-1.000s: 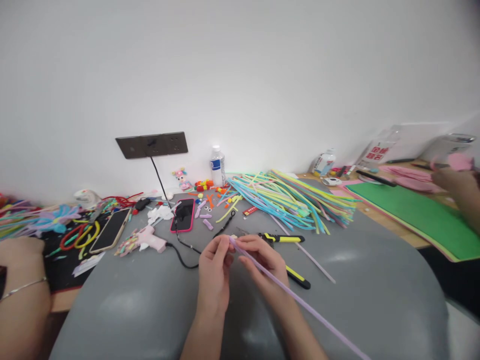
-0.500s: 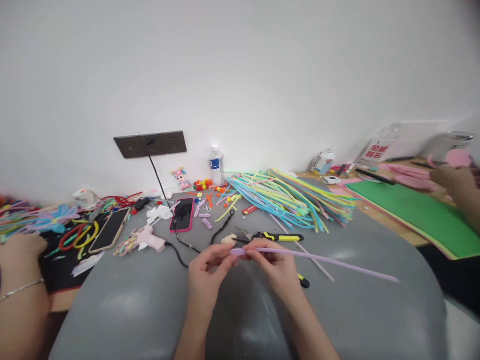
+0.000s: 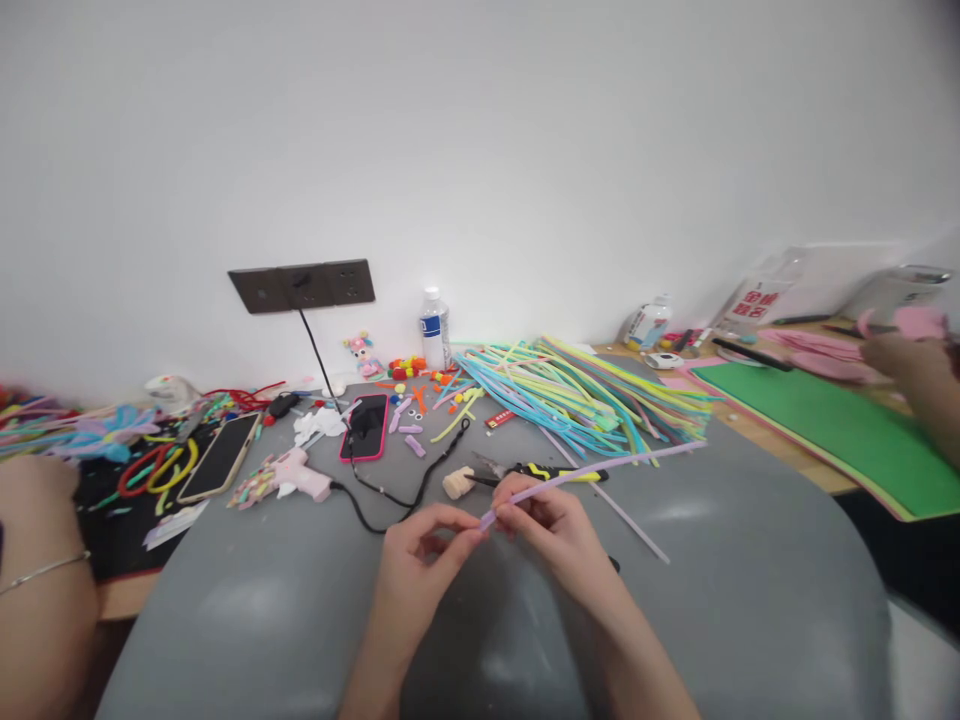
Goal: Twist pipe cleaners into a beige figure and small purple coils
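Observation:
A long lilac pipe cleaner [image 3: 600, 467] runs from my fingertips up and to the right over the grey table [image 3: 750, 580]. My right hand [image 3: 551, 530] pinches its near end. My left hand [image 3: 420, 565] meets that end with closed fingertips. Just beyond my hands lie yellow-and-black cutters [image 3: 555, 472] and a small beige fuzzy piece [image 3: 457, 484].
A heap of coloured pipe cleaners [image 3: 585, 395] lies behind. A pink glue gun [image 3: 296, 475], two phones [image 3: 366, 428], a water bottle [image 3: 434, 328] and small craft bits sit at the left rear. Other people's arms show at the left edge [image 3: 37, 590] and far right [image 3: 911, 365], by green sheets [image 3: 840, 430].
The lilac pipe cleaner's free end swung from pointing down-right, through level, to pointing up-right. My hands sank a little toward me while keeping hold of its near end.

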